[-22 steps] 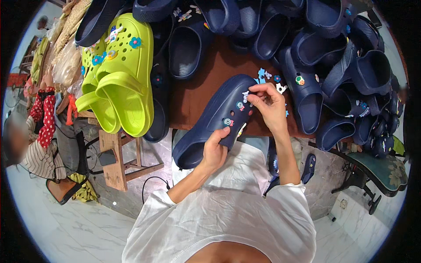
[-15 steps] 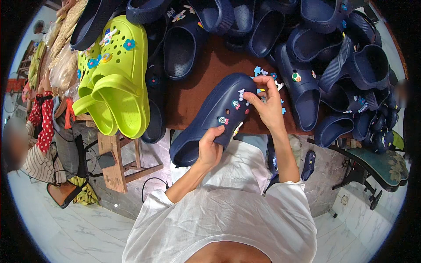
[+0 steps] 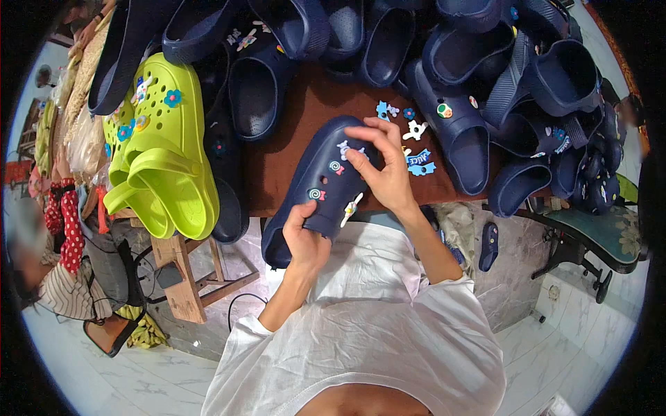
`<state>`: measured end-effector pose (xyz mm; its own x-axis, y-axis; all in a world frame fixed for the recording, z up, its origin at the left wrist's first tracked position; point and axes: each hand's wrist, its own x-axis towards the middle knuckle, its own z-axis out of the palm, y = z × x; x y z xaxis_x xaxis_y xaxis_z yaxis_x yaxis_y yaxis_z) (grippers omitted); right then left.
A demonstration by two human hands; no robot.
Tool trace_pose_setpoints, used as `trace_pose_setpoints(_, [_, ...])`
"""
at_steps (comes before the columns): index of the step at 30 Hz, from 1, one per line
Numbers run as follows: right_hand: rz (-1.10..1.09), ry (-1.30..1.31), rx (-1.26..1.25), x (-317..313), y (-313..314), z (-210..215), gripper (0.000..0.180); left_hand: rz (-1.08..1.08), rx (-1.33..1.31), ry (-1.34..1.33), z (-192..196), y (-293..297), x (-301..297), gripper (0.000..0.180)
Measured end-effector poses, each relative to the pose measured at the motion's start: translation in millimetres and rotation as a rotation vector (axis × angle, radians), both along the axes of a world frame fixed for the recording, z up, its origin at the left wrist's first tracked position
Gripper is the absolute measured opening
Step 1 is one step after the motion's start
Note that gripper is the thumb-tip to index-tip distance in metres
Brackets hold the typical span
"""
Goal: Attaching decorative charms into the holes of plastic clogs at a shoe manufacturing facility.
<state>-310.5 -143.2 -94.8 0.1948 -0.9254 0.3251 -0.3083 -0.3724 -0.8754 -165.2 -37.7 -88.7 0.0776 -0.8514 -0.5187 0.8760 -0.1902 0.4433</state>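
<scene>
A navy foam clog (image 3: 309,173) is held up over the near edge of the brown-topped table (image 3: 295,149), toe pointing away from me. My left hand (image 3: 305,244) grips it near the foot opening, thumb on the upper and other fingers partly hidden inside. At the toe, my right hand (image 3: 390,173) has its thumb and index finger closed around a small pale purple and white shoe charm (image 3: 343,148). Lower on the upper sit two swirl lollipop charms (image 3: 316,195) with a bare hole between them. A white figure charm (image 3: 352,210) is on its right side.
Loose charms (image 3: 415,130) lie on the table beyond my right hand. Many navy clogs (image 3: 466,163) are heaped along the back and right. A lime-green pair of clogs (image 3: 182,173) stands at left, near a wooden stand (image 3: 179,277). Another person's striped sleeve (image 3: 73,291) shows far left.
My view has shifted a little, so the surroundings sit differently. The clog has turned slightly more upright, and my right fingers have come over the toe onto the charm there.
</scene>
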Motion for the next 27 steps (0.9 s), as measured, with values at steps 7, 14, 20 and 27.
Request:
trace_pose_setpoints(7, [0.037,0.063,-0.012,-2,4,-3,0.024,0.005,0.055,0.082,3,1,4,0.043])
trace_pose_setpoints(14, [-0.033,-0.020,-0.026,-10,-10,-12,0.019,0.057,0.104,0.123,-2,-1,4,0.042])
trace_pose_setpoints(20, [-0.312,0.396,-0.147,-47,-55,-35,0.020,0.069,0.158,0.097,-5,-1,5,0.042])
trace_pose_setpoints(27, [-0.331,0.666,-0.122,-46,-70,-48,0.022,0.137,0.169,0.180,-8,1,7,0.043])
